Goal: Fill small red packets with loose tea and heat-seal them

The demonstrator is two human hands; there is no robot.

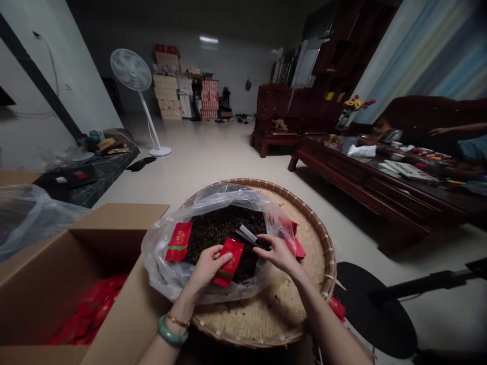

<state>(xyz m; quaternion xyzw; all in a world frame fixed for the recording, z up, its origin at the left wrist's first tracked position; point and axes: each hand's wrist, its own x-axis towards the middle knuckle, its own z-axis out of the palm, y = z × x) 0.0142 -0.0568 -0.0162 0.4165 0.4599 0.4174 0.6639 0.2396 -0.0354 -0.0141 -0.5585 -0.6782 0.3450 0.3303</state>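
1. Tea (pixel 224 228) is lying as a dark loose heap inside an open plastic bag (pixel 167 263), which is sitting on a round woven tray (pixel 312 228).
2. A cardboard box (pixel 76 253) to the left is holding many red packets.
3. The left hand (pixel 207 266) is pinching a red pouch (pixel 228 263) just above the leaves, fingers closed on its edges; a second pouch (pixel 178 242) is resting on the bag's rim.
4. The right hand (pixel 279 252) is gripping a dark scoop (pixel 249 236), its tip dipping into the heap.
5. Judging from this, keeping the pouch mouth open over the bag is letting spilled leaves fall back in.
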